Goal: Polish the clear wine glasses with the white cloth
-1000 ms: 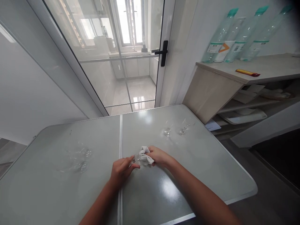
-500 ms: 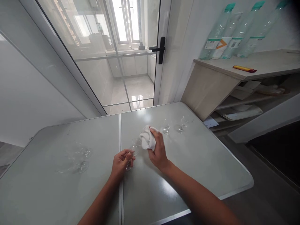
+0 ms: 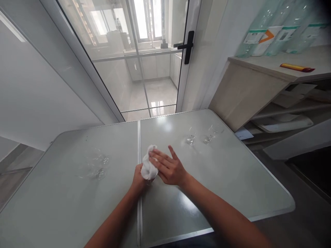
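Observation:
My left hand (image 3: pixel 139 177) is closed around a stemmed glass, mostly hidden behind the cloth; a bit of its clear foot (image 3: pixel 149 182) shows below. A bunched white cloth (image 3: pixel 149 167) covers the bowl of this glass. My right hand (image 3: pixel 168 167) presses the cloth against it from the right, fingers fairly straight and one finger raised. Two clear stemmed glasses, a nearer one (image 3: pixel 100 173) and a farther one (image 3: pixel 105 160), lie on the table's left half. On the right half are two more, one (image 3: pixel 190 139) beside another (image 3: pixel 207 139).
The pale table (image 3: pixel 116 213) has a metal seam down its middle. Behind it stands a glass door with a black handle (image 3: pixel 189 47). A wooden shelf unit (image 3: pixel 258 82) at the right carries plastic bottles (image 3: pixel 269 38) and a yellow-red packet (image 3: pixel 297 67).
My right hand has brought the cloth left and down onto the glass in my left hand, covering its bowl. The right fingers have straightened. The view has shifted slightly left.

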### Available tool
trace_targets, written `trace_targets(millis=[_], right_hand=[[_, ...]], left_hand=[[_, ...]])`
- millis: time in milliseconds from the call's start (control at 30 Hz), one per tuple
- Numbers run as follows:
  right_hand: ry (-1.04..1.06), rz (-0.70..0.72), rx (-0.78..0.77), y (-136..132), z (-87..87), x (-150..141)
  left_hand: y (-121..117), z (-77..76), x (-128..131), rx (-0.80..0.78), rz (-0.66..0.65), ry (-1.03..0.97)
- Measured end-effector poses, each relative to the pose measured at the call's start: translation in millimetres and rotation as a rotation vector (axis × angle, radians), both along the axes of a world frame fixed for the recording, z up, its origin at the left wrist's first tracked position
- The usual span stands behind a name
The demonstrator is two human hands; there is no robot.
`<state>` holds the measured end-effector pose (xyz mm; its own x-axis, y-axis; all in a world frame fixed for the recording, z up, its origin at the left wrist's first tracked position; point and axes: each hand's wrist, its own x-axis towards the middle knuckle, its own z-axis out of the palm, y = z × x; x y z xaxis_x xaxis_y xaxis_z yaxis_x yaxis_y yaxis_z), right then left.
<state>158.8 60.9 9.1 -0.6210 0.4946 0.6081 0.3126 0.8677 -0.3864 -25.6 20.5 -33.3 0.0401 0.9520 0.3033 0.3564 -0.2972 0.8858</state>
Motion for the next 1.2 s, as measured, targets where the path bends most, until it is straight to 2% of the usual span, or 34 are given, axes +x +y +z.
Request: trace_targets(millis=[33,100,167,200,267,300,367,433,500,600,700,800,900,967,1100,1167,1200], right_hand=[[0.034,-0.045,-0.015,-1.2,0.3,-0.6],[0.057,-0.023,-0.049,-2.0,0.8,-1.4],[0.090,-0.012,-0.112,0.2,1.5,-1.1],[0.134,-0.057,-0.174,2.5,1.8,-0.4],[0.254,-0.152,-0.409,8.8,2.0,2.2],[0.313,-0.143,-0.582,12.3,1.6,3.6],[0.433,-0.014,-0.954,18.7,-0.4,5.8],[0.589,0.079,-1.177,23.6,-3.2,6.7],[0.739,0.037,-1.198,26.7,-5.8,6.7],[0.810,-0.047,-1.230,28.0,-7.5,6.0],[0.782,0.048,-1.377,25.6,-7.8,4.3],[0.663,0.164,-1.353,22.9,-9.5,1.8],[0.498,0.145,-1.259,22.9,-13.4,0.9],[0.417,0.056,-1.137,23.8,-15.8,2.1],[0.338,-0.213,-0.780,24.6,-15.3,9.1],[0.379,-0.248,-0.732,24.5,-11.8,13.3],[0.436,-0.222,-0.766,24.7,-9.6,15.2]], left_hand=[[-1.0,0.5,-0.2,-0.021,-0.001,-0.006],[-2.9,1.5,-0.9,-0.084,0.021,-0.043],[-4.5,2.5,-1.4,-0.088,0.042,-0.020],[-5.2,3.2,-1.3,-0.073,0.040,0.005],[-6.8,4.9,-0.4,-0.035,0.015,0.045],[-7.6,6.0,0.1,-0.025,-0.012,0.046],[-9.3,8.2,0.6,-0.037,-0.070,-0.001],[-9.9,9.6,-0.4,-0.113,-0.097,-0.123],[-8.6,9.1,-2.5,-0.222,-0.067,-0.286],[-3.5,4.5,-4.9,-0.313,-0.012,-0.485],[1.9,-1.6,-3.5,-0.327,-0.015,-0.603],[4.4,-4.5,0.1,-0.369,0.009,-0.631],[4.3,-3.1,1.3,-0.402,0.042,-0.665],[3.8,-0.7,0.4,-0.413,0.063,-0.686],[3.1,4.8,-1.7,-0.395,0.152,-0.635],[2.9,7.3,-2.0,-0.378,0.199,-0.583],[2.8,8.4,-2.0,-0.371,0.221,-0.552]])
